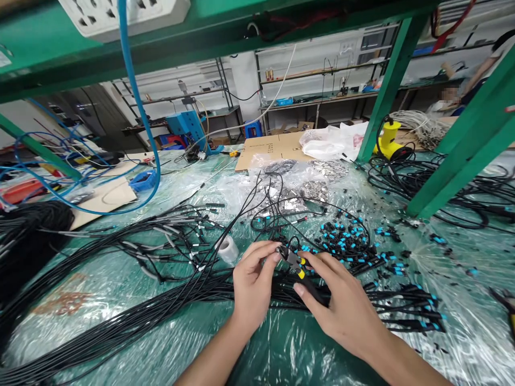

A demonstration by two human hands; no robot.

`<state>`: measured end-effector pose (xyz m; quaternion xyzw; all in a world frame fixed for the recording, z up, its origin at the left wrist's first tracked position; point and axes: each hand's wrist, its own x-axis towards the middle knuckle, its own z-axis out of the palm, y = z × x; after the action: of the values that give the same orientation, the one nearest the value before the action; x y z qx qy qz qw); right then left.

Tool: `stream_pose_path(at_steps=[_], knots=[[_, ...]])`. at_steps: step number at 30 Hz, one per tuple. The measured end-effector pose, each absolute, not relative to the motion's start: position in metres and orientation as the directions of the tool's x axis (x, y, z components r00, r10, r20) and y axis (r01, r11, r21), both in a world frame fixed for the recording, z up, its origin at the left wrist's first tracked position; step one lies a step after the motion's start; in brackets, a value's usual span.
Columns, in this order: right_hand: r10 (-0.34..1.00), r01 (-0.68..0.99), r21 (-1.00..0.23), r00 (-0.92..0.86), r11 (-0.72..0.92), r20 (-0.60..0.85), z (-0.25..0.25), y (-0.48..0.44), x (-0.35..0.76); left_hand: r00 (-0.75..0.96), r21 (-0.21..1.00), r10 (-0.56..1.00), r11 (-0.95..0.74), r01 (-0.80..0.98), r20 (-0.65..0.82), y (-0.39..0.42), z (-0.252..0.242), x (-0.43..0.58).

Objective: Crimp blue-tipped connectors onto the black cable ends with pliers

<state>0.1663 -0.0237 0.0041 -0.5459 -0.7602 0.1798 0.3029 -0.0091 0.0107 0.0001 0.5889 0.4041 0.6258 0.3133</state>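
Your right hand (346,303) closes around black-gripped pliers (301,271) with yellow bands, fingers on one side, thumb on the other. Your left hand (255,279) pinches a small dark piece (278,250) between thumb and fingertips, right at the pliers' head; it is too small to identify. Whether the pliers' jaws touch it, you cannot tell. Beneath your hands, a thick bundle of black cables (120,333) crosses the plastic-covered green table (277,351). Just beyond lie a white roll (228,251) and, to the right, a heap of black connectors (344,236) with blue bands. Farther back, clear bags of metal parts (295,201) lie before a cardboard sheet (263,151); its dark printed lines are too small to read. A yellow device (389,140) stands beside the green post (388,88). Across the room, a blue box (285,101) sits on a bench, its pale lettering illegible.
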Motion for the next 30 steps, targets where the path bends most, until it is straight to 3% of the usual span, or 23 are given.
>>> stream_pose_path(at_steps=[10,21,30], knots=[[0.932,0.737,-0.575,-0.236,0.356,0.275,0.0032,-0.0232,0.1665,-0.136,0.854,0.845,-0.496,0.158,0.517,0.0074,-0.0013,-0.0075],[0.933,0.757,-0.551,-0.232,0.352,0.276,-0.0007,-0.0217,0.1674,-0.14,0.883,0.873,-0.452,0.123,0.467,0.0069,-0.0056,-0.0041],[0.952,0.658,-0.69,-0.241,0.303,0.188,0.0037,-0.0206,0.1658,-0.187,0.924,0.907,-0.382,0.017,0.378,0.0107,-0.0036,-0.0003]])
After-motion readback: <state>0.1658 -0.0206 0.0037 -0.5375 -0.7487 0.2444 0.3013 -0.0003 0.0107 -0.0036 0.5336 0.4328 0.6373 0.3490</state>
